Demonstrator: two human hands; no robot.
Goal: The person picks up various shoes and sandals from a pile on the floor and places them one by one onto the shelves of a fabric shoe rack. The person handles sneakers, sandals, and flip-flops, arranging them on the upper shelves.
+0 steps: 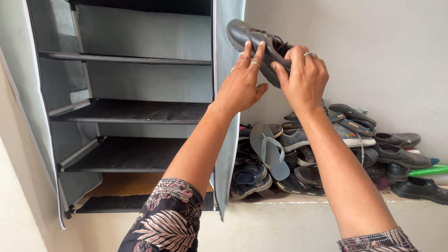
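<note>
I hold a dark grey lace-up shoe (252, 38) up in the air with both hands, toe pointing up and to the left. My left hand (242, 84) rests its fingers against the shoe's side. My right hand (303, 77) grips its heel end from the right. The shoe hovers in front of the right edge of a grey fabric shoe rack (130, 112), whose dark shelves hold nothing visible.
A pile of shoes, sandals and flip-flops (336, 149) lies on a low ledge against the white wall, right of the rack. A green stick-like object (427, 171) pokes out at far right. The rack's fabric side panel (226, 154) hangs between shelves and pile.
</note>
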